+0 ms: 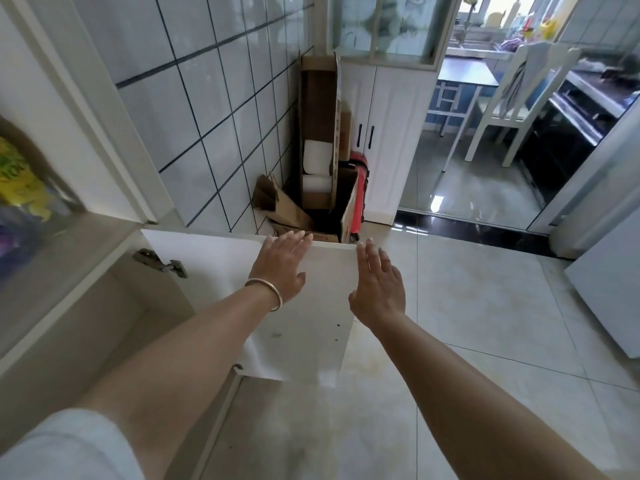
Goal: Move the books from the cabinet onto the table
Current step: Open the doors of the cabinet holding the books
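white cabinet door (298,306) swung open over the tiled floor (467,323). left hand (282,268) flat on its top edge, fingers released; right hand (379,284) flat at its free edge, fingers released. cardboard boxes (320,140) and red suitcase (360,199) behind. books not visible; writing unreadable.

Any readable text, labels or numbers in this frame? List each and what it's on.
None can be read.
Tall cardboard box: print along its edge, too small and blurred.
Yellow packaging behind the cabinet glass: green lettering, blurred.
Low cardboard box: dark marks, not legible.
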